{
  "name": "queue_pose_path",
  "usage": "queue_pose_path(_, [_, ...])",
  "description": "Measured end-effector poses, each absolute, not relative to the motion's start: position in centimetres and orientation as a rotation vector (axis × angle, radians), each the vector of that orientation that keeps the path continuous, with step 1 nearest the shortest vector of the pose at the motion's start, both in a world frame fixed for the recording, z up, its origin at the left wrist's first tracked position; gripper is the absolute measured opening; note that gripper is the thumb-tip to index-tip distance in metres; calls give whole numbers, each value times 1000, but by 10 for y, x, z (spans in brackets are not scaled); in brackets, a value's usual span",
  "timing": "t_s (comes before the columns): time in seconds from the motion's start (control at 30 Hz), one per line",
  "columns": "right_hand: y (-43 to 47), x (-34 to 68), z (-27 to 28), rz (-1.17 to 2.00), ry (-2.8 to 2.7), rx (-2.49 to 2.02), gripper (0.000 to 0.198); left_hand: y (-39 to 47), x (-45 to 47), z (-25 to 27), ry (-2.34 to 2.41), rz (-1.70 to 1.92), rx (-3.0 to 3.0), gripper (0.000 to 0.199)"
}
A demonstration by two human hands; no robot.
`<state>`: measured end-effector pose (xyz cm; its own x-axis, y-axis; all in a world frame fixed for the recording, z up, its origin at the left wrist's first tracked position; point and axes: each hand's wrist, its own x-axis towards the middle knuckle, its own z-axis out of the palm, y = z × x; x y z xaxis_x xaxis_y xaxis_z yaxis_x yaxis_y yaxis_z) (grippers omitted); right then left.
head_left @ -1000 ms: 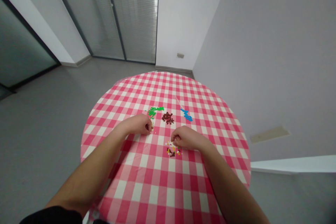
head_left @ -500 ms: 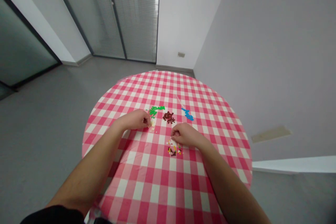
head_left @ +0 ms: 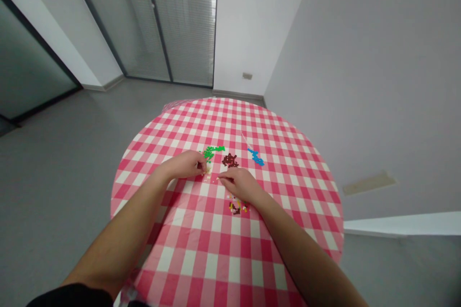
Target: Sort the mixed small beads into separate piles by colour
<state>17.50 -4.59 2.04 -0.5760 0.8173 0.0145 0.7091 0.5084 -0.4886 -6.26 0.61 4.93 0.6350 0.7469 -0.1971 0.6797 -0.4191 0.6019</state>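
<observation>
Checked cloth [head_left: 216, 244] as work surface. My left hand [head_left: 185, 164]: fingers narrow, beside pale bits [head_left: 208, 171]. Right hand [head_left: 242, 184]: fingertips narrow, just right of these. Whether either pinches one, I cannot tell. Green bits [head_left: 208, 154] beyond left fingers; mixed bits [head_left: 236, 210] nearer me than right.

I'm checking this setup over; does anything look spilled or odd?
Only the small multicoloured pieces near the right hand stand out: they lie mixed, while small green pieces, dark-brown pieces and blue pieces form single-colour groups. Nothing looks damaged.
</observation>
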Motion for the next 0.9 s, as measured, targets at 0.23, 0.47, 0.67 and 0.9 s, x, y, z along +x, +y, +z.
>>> queue_pose_path(0.23, [-47,177,21,620,-2587,-1305,30,7,-64,47,1130,130,2200,24])
queue_pose_path(0.47, [-48,172,23,572,-2588,-1317,34,6,-59,51,1071,109,2253,25])
queue_pose_path(0.67, [-40,217,40,1031,-2456,-1225,20,-14,-28,55,811,140,2302,20])
queue_pose_path(0.9, [-44,240,56,1417,-2611,-1389,14,-43,11,48,529,121,2372,15])
